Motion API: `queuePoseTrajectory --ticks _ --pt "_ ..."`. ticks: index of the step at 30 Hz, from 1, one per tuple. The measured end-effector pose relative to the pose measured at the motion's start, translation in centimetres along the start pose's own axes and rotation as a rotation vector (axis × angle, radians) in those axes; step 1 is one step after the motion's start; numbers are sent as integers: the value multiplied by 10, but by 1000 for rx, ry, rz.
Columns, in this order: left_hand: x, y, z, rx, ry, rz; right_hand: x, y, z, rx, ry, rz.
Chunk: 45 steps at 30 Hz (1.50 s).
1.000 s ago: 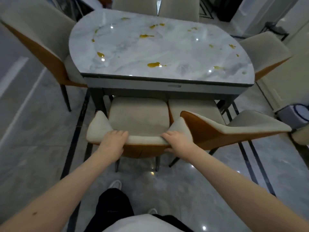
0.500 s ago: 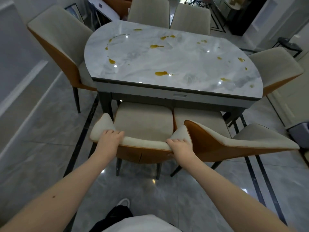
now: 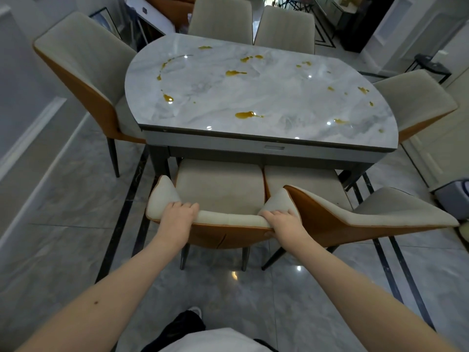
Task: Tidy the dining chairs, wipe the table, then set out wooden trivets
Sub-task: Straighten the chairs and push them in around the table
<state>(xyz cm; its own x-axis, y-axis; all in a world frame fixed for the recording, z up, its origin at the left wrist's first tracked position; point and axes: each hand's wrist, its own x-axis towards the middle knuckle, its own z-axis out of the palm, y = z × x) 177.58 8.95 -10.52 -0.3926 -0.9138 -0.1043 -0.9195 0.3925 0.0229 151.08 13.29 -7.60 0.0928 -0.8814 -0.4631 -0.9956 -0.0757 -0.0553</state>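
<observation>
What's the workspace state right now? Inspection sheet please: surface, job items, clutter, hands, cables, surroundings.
Surface: marble table top with yellow spills scattered across it, unwiped.
Job's things: held chair at the near edge, its seat partly under the table; neighbouring chair angled outward; no trivets or cloth seen.
Clutter: nothing seen on the table besides spills.
Hands: left hand and right hand both grip the held chair's backrest.
Cables: nothing seen.
Surroundings: four more chairs round the table, glossy grey tiled floor.
</observation>
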Motion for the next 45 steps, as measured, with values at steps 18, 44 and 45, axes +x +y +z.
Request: queuePoseTrajectory --ticks 18,44,45 --pt "-1 -3 -6 5 -8 21 -2 -6 5 53 52 40" --pt "-4 1 -11 36 -44 -12 -3 -7 6 58 60 45" --pt "-3 1 -12 45 -51 -9 -4 -7 6 64 68 44"
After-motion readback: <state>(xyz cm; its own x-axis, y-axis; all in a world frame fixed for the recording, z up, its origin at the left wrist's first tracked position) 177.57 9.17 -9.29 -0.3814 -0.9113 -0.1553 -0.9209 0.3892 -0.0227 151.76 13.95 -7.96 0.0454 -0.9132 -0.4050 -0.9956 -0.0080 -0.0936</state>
